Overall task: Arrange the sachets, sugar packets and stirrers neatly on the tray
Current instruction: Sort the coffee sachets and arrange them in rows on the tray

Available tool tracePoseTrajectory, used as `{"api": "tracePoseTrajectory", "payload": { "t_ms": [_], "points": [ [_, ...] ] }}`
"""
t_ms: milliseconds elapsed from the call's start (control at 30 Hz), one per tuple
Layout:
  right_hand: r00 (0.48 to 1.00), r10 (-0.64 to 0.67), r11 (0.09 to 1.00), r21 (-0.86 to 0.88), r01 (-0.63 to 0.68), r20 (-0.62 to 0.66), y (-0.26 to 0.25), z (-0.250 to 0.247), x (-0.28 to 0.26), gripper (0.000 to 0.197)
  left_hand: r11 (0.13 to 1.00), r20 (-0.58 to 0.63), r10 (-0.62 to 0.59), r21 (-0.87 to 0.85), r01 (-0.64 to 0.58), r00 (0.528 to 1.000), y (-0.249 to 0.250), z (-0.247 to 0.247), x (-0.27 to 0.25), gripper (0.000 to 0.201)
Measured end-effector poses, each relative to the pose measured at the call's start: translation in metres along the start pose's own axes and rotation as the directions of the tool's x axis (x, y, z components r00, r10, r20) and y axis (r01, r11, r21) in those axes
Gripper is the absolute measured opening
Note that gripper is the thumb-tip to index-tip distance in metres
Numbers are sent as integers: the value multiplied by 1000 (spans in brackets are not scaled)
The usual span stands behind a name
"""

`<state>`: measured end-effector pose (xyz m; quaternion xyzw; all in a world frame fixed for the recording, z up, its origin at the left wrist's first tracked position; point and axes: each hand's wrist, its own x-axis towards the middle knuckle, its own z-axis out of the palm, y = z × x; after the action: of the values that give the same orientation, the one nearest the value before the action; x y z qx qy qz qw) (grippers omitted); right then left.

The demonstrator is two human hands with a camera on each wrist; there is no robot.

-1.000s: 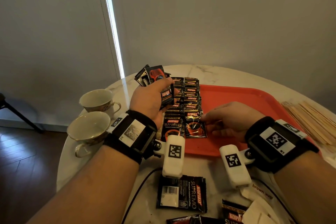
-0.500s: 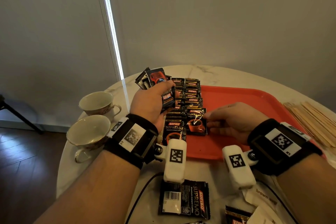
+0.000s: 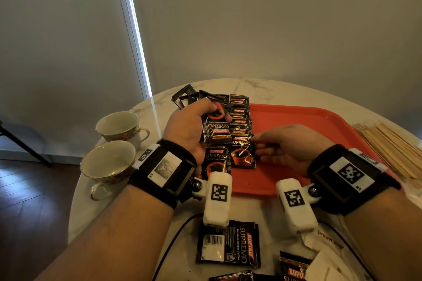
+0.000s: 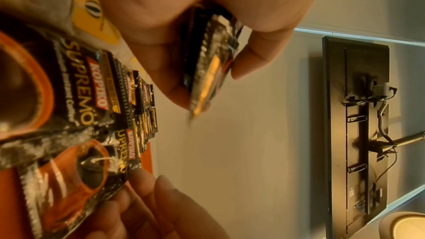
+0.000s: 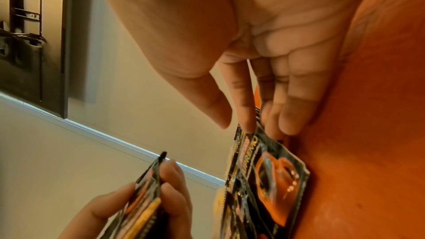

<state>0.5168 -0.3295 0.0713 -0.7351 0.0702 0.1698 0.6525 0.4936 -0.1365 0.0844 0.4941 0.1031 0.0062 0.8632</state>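
Left hand [image 3: 189,125] grips our sachet stack [image 3: 215,126]; right hand [image 3: 290,146], fingers extended, seats front sachet [image 3: 243,154] near tray [image 3: 296,121] left edge. Next: we draw another, align.

Black Kopiko sachets [image 3: 238,118] lie in two overlapping columns along the red tray [image 3: 296,121], by its edge nearest the left hand [image 3: 185,130]. That hand grips a fanned bunch of sachets [image 3: 215,125] above the columns. The right hand [image 3: 294,146] touches the nearest sachet [image 3: 243,155] with its fingertips. Wooden stirrers [image 3: 388,146] lie piled beyond the right hand. More sachets [image 3: 228,245] lie on the table below both wrists, beside white sugar packets [image 3: 324,242].
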Motion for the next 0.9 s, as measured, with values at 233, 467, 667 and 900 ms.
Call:
{"api": "tracePoseTrajectory", "payload": {
  "t_ms": [233, 467, 667, 900],
  "points": [
    [990, -144, 983, 113, 144, -2, -5, 5, -6, 27, 988, -10, -44, 146, 45, 999, -3, 6, -7, 22],
    [951, -292, 955, 87, 284, 100, -8, 7, -13, 11, 971, 48, -11, 240, 0, 999, -7, 11, -13, 10],
    [955, -298, 884, 383, 268, 18, -13, 3, -10, 22, 957, 180, 14, 283, -65, 984, -9, 11, -18, 17],
    [947, -299, 948, 145, 282, 120, -8, 11, -15, 35, 990, 41, 134, 28, -135, 990, -3, 6, -6, 16]
  ]
}}
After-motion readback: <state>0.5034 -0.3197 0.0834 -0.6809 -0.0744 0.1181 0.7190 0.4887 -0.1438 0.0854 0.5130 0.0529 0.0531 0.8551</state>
